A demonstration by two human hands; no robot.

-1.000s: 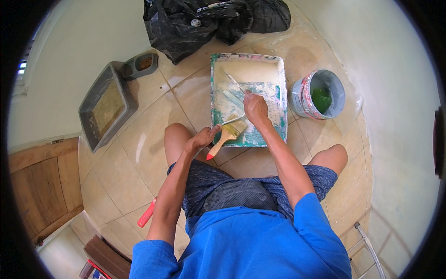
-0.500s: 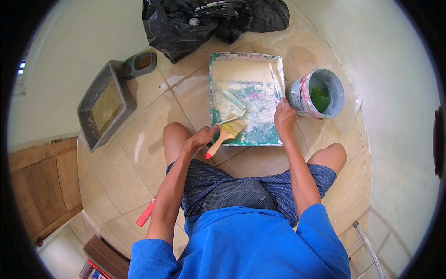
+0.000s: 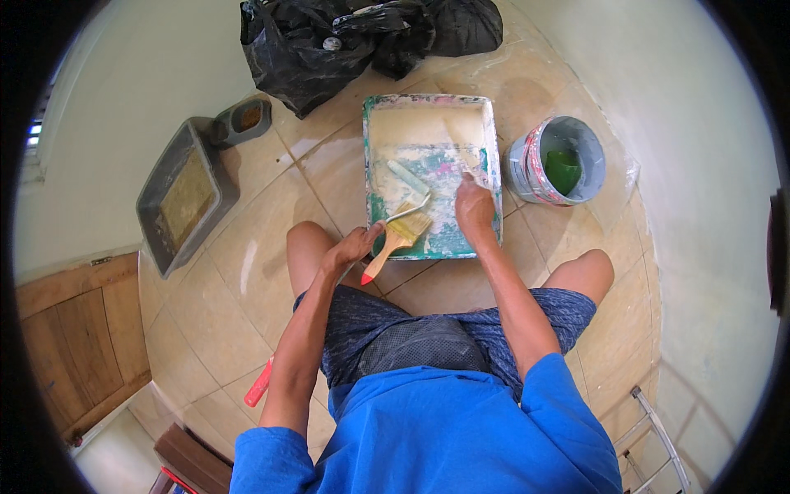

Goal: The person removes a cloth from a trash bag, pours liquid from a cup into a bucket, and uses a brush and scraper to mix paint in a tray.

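A paint tray (image 3: pixel 368 148) with a stained rim lies in front of me, cream paint at its far end and green, white and pink smears nearer. My left hand (image 3: pixel 355 245) is closed on the wire frame of a paint roller (image 3: pixel 406 176). Its pale sleeve rests in the tray, and its red handle (image 3: pixel 259 384) shows beyond my left forearm. Beside that hand, a wide paintbrush (image 3: pixel 398 239) with a wooden handle leans over the tray's near edge. Over the tray's right half, my right hand (image 3: pixel 475 207) is closed on a thin whitish stick (image 3: pixel 466 167), its far end blurred over the paint.
A grey bucket (image 3: pixel 527 169) with something green inside stands right of the tray. Black plastic bags (image 3: pixel 313 62) lie beyond it. At left are a grey litter-like tray (image 3: pixel 220 169) and a small bowl (image 3: pixel 262 123). A metal ladder (image 3: pixel 665 436) stands lower right, near the wall.
My right hand has moved left with the stick, from the tray's right rim to over its inside. My left hand keeps its hold on the roller. The view has shifted slightly.
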